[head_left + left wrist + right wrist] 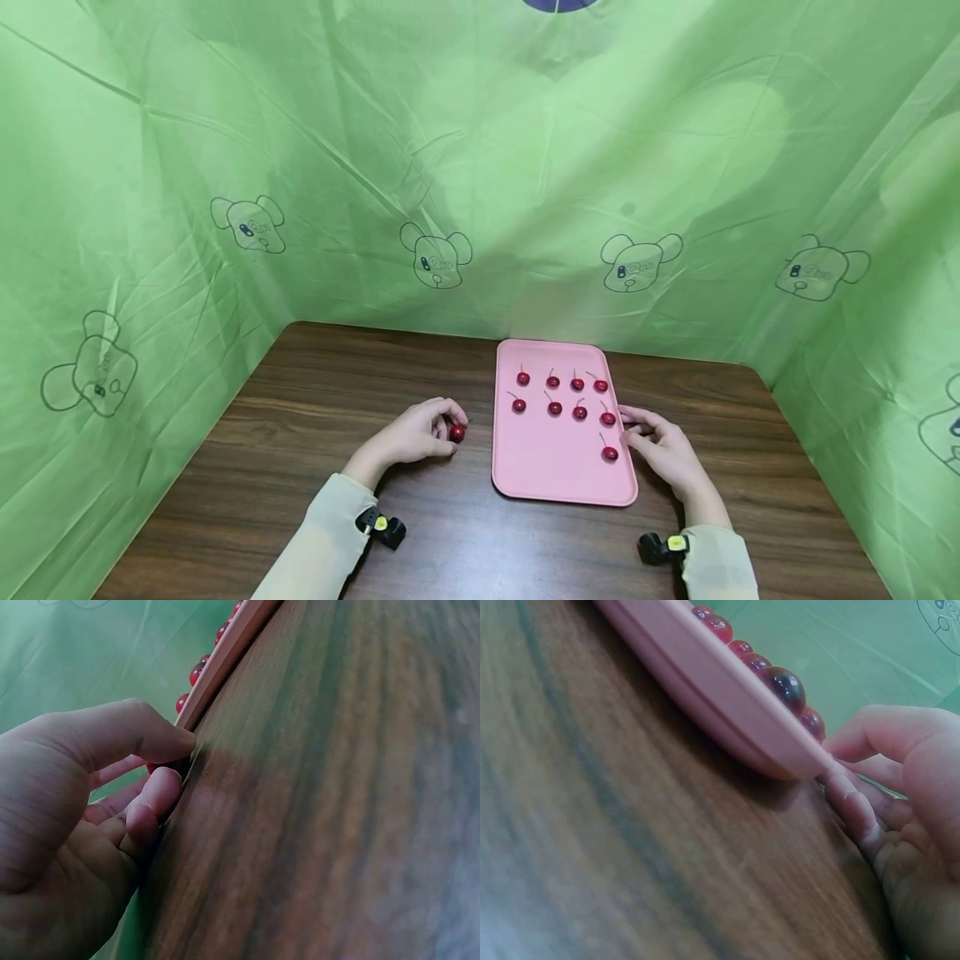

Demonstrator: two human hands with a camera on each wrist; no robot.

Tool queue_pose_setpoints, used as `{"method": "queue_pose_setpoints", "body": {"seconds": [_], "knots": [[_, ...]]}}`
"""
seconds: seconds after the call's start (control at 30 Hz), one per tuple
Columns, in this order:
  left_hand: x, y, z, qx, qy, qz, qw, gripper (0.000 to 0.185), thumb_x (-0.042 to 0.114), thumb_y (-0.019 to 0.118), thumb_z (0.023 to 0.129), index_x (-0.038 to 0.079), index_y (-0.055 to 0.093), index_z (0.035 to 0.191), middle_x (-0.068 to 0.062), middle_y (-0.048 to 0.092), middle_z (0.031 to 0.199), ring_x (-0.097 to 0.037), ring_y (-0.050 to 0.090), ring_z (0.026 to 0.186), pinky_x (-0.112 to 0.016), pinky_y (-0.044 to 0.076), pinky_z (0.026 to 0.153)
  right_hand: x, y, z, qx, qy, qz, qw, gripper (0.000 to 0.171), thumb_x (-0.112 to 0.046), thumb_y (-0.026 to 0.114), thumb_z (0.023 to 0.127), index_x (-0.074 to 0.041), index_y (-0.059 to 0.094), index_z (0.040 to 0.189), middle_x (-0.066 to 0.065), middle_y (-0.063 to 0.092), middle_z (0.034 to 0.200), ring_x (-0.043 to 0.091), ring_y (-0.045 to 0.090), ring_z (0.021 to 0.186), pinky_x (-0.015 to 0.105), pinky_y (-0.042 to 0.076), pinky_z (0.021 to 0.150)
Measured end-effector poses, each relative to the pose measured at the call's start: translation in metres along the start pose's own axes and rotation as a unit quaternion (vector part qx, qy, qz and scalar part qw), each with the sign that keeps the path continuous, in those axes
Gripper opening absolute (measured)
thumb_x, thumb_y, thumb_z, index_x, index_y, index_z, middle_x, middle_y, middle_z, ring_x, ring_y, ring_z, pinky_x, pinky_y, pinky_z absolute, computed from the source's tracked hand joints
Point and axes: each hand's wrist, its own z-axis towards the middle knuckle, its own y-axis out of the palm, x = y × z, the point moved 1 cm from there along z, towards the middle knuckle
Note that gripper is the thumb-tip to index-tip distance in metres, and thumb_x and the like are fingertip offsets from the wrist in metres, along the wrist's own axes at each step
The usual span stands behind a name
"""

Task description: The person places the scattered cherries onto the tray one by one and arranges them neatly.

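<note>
A red cherry with a stem [457, 433] sits between the thumb and fingers of my left hand [412, 431], left of a pink tray [555, 479]. In the left wrist view, the thumb and curled fingers partly hide that cherry [156, 767], low by the wooden table. On the tray, several cherries [554, 408] lie in two rows across the far half, and a single cherry [610, 454] lies lower at the right. My right hand [663, 448] touches the tray's right edge with loosely bent fingers. In the right wrist view, its thumb and fingertips meet the pink rim [727, 697].
The dark wood table [420, 533] bears the tray right of its middle. Green cloth [480, 167] with printed animal heads hangs close behind the table and along both sides. Small black cameras [390, 533] are strapped at both wrists.
</note>
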Motion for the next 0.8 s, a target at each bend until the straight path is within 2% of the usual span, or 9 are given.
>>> {"method": "queue_pose_setpoints", "body": {"seconds": [0.23,0.43,0.57,0.8], "knots": [[-0.0021,0.0007,-0.0004,-0.002,0.013,0.02,0.9997,0.034,0.0,0.081,0.084,0.015,0.073,0.113,0.0,0.064,0.093,-0.008,0.062,0.073,-0.026,0.052,0.066,-0.0012,0.0009,-0.0004,0.0,-0.002,-0.003,1.0,0.044,-0.007,0.073,0.102,-0.001,0.067,0.146,0.019,0.073,0.13,0.008,0.064,0.101,0.021,0.05,0.084],[-0.0015,0.0014,-0.0002,0.005,0.025,0.032,0.9992,0.029,0.002,0.084,0.086,0.017,0.075,0.11,0.0,0.064,0.099,-0.007,0.062,0.076,-0.025,0.053,0.069,0.0004,-0.0002,0.0003,0.0,0.005,-0.007,1.0,0.045,-0.008,0.073,0.102,-0.003,0.067,0.146,0.018,0.074,0.132,0.009,0.064,0.103,0.021,0.05,0.085],[-0.0008,0.0015,0.0001,0.009,0.024,0.028,0.9993,0.028,0.003,0.085,0.088,0.016,0.074,0.11,0.001,0.064,0.095,-0.007,0.061,0.075,-0.026,0.052,0.068,0.0014,-0.0006,0.0009,-0.001,0.006,-0.006,1.0,0.045,-0.007,0.073,0.103,-0.004,0.067,0.147,0.017,0.073,0.132,0.009,0.063,0.104,0.021,0.05,0.086],[-0.0002,0.0028,0.0025,0.018,0.0,-0.009,0.9998,0.025,0.009,0.088,0.091,0.016,0.074,0.111,0.007,0.065,0.079,-0.008,0.062,0.071,-0.025,0.051,0.064,0.0031,0.001,0.0007,0.003,0.003,-0.007,1.0,0.043,-0.006,0.073,0.102,-0.003,0.068,0.145,0.018,0.074,0.13,0.008,0.064,0.102,0.021,0.05,0.084]]}}
